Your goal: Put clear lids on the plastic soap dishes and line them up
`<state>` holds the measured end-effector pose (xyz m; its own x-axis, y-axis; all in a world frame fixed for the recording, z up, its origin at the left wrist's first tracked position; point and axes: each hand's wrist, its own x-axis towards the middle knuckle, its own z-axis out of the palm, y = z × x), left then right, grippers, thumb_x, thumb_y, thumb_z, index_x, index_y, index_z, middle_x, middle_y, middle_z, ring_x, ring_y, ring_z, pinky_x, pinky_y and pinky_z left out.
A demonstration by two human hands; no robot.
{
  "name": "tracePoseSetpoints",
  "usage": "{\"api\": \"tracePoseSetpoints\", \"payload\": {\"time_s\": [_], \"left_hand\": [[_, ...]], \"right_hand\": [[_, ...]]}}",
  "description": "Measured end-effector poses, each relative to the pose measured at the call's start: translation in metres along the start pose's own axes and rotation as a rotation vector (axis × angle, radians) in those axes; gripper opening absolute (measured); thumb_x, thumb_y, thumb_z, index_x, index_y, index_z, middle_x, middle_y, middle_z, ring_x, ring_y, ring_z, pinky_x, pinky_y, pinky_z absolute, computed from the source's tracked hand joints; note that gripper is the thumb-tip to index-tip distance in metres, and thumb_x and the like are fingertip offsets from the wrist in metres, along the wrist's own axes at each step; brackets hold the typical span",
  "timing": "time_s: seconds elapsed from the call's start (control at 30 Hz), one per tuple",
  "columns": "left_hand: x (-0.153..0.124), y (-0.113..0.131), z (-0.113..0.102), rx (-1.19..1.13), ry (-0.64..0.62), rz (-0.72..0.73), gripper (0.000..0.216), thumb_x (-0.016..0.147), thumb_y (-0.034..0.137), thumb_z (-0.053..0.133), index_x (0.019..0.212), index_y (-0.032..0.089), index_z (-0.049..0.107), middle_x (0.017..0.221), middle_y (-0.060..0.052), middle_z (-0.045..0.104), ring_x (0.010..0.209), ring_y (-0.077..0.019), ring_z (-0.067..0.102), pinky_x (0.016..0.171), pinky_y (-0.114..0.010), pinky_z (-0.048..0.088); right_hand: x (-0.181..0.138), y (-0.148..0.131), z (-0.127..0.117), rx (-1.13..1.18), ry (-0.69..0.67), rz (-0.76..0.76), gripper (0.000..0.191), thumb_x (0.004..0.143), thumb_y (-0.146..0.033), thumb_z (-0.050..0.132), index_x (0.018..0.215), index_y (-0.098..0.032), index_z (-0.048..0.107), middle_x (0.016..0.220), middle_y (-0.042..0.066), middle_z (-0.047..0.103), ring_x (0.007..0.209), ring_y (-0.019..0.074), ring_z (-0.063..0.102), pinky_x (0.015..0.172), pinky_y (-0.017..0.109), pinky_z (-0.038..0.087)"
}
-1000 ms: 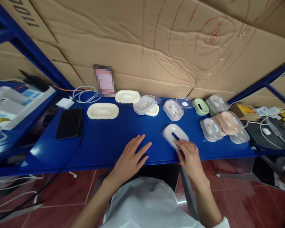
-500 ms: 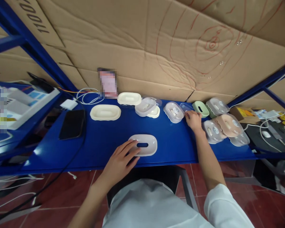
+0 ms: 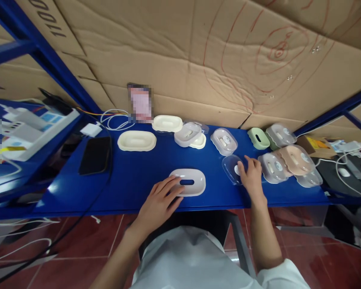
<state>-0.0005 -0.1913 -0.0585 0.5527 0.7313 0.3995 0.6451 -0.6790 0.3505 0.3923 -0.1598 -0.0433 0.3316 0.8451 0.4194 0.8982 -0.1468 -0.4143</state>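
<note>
A pale lilac oval cover with a dark slot (image 3: 199, 182) lies near the front edge of the blue table. My left hand (image 3: 162, 198) holds its left end, fingers spread over the rim and slot, thumb along the near side. To the right, a clear plastic lid with a round white sticker (image 3: 229, 167) is on the table. My right hand (image 3: 252, 174) has its right edge, thumb beside the sticker; the hand hides part of that edge. Just behind the lid is a lilac box under a clear cover (image 3: 224, 141).
Cream oval trays (image 3: 136, 141) and another lilac box (image 3: 187, 134) line the back. At right are a green slotted box (image 3: 258, 138) and several covered boxes (image 3: 297, 159). A black phone (image 3: 95, 155) and cable lie at left. Cardboard (image 3: 168, 60) walls off the back.
My right hand has drawn the clear plastic lid from the back of the table towards the front. My left hand stays on the lilac cover. The view has shifted slightly.
</note>
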Motion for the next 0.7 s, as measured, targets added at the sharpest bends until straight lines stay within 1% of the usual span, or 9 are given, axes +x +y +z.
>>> {"api": "tracePoseSetpoints", "payload": {"time_s": [0.07,0.1,0.17,0.23,0.33,0.43,0.5,0.6,0.7], "left_hand": [[-0.001,0.0,0.0,0.004,0.002,0.002,0.028,0.109,0.031,0.057,0.133,0.026,0.07,0.154,-0.01,0.064,0.146,-0.031,0.057,0.111,-0.049,0.055],[-0.001,0.0,0.0,0.005,0.008,0.0,0.028,0.109,0.03,0.057,0.133,0.026,0.07,0.153,-0.01,0.064,0.146,-0.031,0.057,0.112,-0.049,0.055],[-0.001,0.0,0.0,0.008,0.019,-0.007,0.027,0.108,0.03,0.058,0.131,0.025,0.071,0.152,-0.01,0.065,0.145,-0.0311,0.058,0.112,-0.049,0.055],[0.0,0.001,0.001,0.009,0.028,-0.009,0.026,0.108,0.03,0.059,0.13,0.024,0.072,0.151,-0.011,0.066,0.145,-0.031,0.058,0.112,-0.049,0.055],[0.0,0.002,-0.001,0.007,0.032,-0.005,0.026,0.108,0.029,0.059,0.129,0.023,0.072,0.149,-0.012,0.067,0.144,-0.0306,0.059,0.113,-0.05,0.056],[-0.001,0.002,-0.002,-0.004,0.032,-0.008,0.025,0.108,0.028,0.059,0.128,0.023,0.072,0.148,-0.012,0.067,0.144,-0.0306,0.06,0.113,-0.05,0.056],[-0.002,0.002,-0.003,-0.019,0.04,-0.017,0.026,0.107,0.028,0.06,0.131,0.025,0.071,0.15,-0.011,0.066,0.143,-0.0306,0.06,0.113,-0.05,0.057],[-0.003,0.002,-0.002,-0.028,0.082,-0.055,0.042,0.105,0.029,0.064,0.147,0.028,0.061,0.164,-0.015,0.051,0.148,-0.0332,0.056,0.115,-0.051,0.056],[-0.003,0.0,-0.001,-0.018,0.136,-0.084,0.06,0.104,0.03,0.067,0.16,0.03,0.048,0.175,-0.018,0.033,0.157,-0.0378,0.045,0.118,-0.055,0.053]], "right_hand": [[0.01,-0.026,0.003,-0.124,0.053,-0.127,0.046,0.107,-0.047,0.05,0.133,-0.016,0.07,0.139,0.023,0.065,0.127,0.0386,0.058,0.106,0.057,0.044],[0.014,-0.045,0.005,-0.135,0.016,-0.236,0.038,0.108,-0.039,0.048,0.13,-0.018,0.071,0.137,0.02,0.067,0.127,0.0363,0.059,0.107,0.054,0.043],[0.022,-0.087,0.017,-0.087,-0.167,-0.508,0.033,0.11,-0.025,0.044,0.127,-0.02,0.072,0.13,0.014,0.073,0.123,0.0298,0.063,0.107,0.046,0.043],[0.031,-0.127,0.035,-0.084,-0.334,-0.694,0.033,0.109,-0.022,0.048,0.136,-0.019,0.067,0.139,0.014,0.07,0.13,0.0287,0.061,0.111,0.045,0.041],[0.049,-0.16,0.063,-0.172,-0.43,-0.677,0.037,0.105,-0.024,0.059,0.141,-0.011,0.062,0.142,0.023,0.068,0.134,0.0352,0.059,0.115,0.051,0.037],[0.064,-0.159,0.07,-0.203,-0.467,-0.612,0.026,0.106,-0.023,0.059,0.126,-0.011,0.07,0.121,0.021,0.076,0.119,0.0363,0.066,0.108,0.052,0.04],[0.064,-0.147,0.057,-0.168,-0.473,-0.603,0.022,0.109,-0.026,0.056,0.12,-0.016,0.073,0.115,0.015,0.078,0.113,0.0323,0.069,0.103,0.048,0.042],[0.04,-0.132,0.022,-0.009,-0.453,-0.595,0.026,0.113,-0.033,0.051,0.116,-0.021,0.074,0.111,0.008,0.078,0.104,0.0254,0.069,0.097,0.042,0.043],[-0.002,-0.126,-0.006,0.17,-0.463,-0.712,0.025,0.113,-0.034,0.052,0.116,-0.024,0.075,0.113,0.005,0.078,0.104,0.0223,0.068,0.1,0.042,0.042]]}}
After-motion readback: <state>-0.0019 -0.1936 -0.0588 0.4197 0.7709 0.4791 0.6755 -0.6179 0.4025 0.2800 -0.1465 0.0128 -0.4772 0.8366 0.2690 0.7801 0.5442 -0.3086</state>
